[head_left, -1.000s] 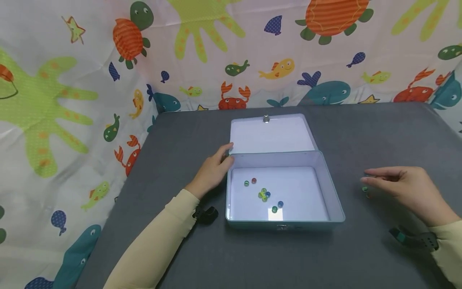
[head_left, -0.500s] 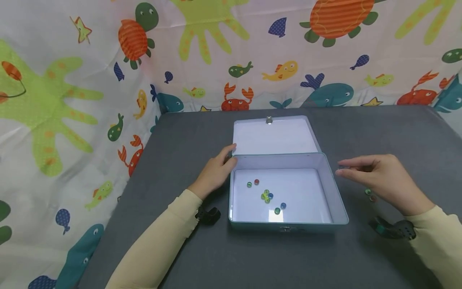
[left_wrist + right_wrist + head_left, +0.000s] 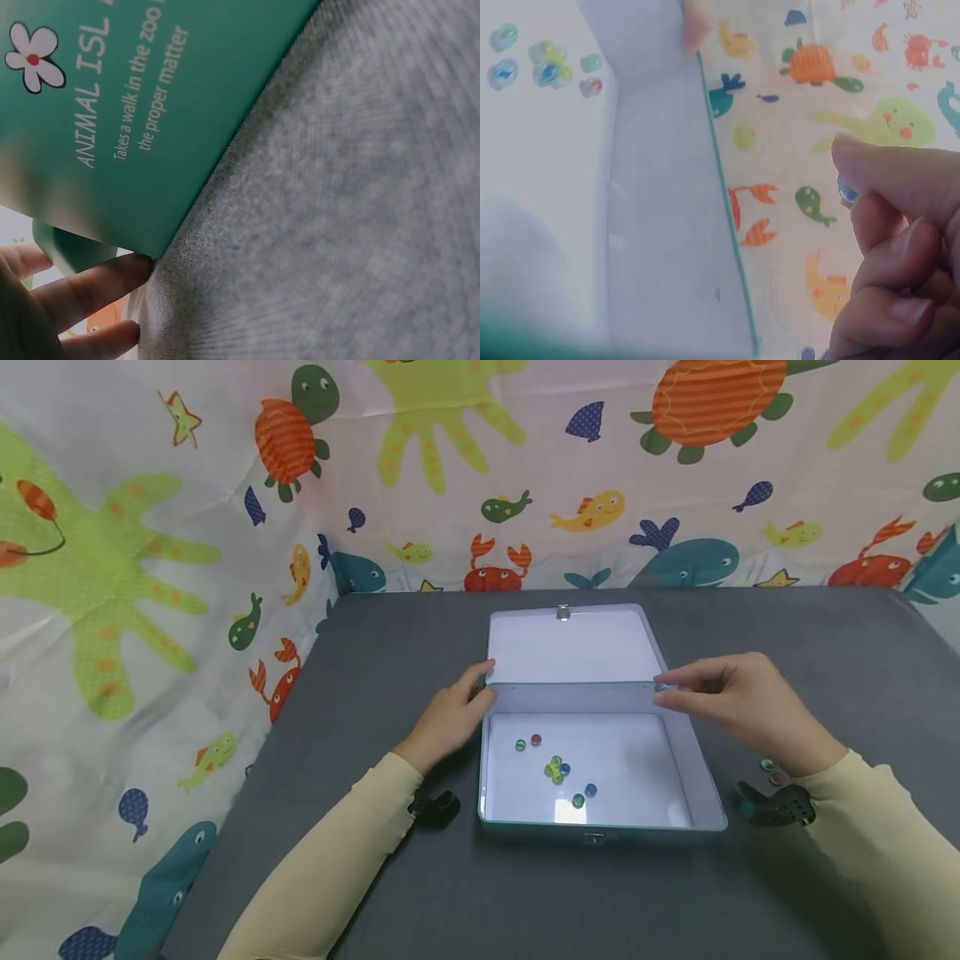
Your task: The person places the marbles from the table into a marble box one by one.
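Note:
My right hand pinches a clear blue marble between thumb and fingertips, above the back right corner of an open tin box. My left hand touches the box's back left corner, thumb at the rim and a finger at the lid; its fingers look fairly straight in the left wrist view. On the box floor lie several marbles: a red one, a green one, a yellow-green and blue cluster, then blue and green ones nearer the front.
Right of the box, a green marble and a reddish one lie on the grey cloth-covered table, beside my right wrist. A curtain printed with sea animals hangs behind and on the left. Each wrist wears a black strap.
My right hand has moved left with the pinched marble, from over the table on the right to the box's back right corner. The left hand stays at its corner; the view shifts slightly.

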Demonstrator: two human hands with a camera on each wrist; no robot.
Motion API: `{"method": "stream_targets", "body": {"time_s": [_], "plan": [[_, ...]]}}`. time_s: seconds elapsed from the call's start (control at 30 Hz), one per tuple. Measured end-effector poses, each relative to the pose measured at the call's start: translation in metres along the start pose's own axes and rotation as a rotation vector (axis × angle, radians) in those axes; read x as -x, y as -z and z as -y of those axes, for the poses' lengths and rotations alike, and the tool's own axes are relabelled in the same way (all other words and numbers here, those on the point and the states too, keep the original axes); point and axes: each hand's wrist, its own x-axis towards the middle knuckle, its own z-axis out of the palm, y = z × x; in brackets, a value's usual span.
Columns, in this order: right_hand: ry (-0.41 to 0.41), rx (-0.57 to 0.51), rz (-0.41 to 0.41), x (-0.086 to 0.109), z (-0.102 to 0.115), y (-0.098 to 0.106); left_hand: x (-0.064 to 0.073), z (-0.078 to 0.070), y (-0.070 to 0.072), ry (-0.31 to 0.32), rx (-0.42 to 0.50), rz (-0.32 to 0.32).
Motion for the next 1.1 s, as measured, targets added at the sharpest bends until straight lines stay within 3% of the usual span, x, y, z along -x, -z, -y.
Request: {"method": "stream_targets", "body": {"time_s": [0.63,1.1], "plan": [[0.104,-0.070,0.016,-0.039,0.047,-0.028,0.001,-0.001,0.000,-0.005,-0.013,-0.003],[0.156,-0.139,0.144,-0.061,0.056,-0.072,0.001,-0.002,0.001,-0.001,-0.024,0.003]]}}
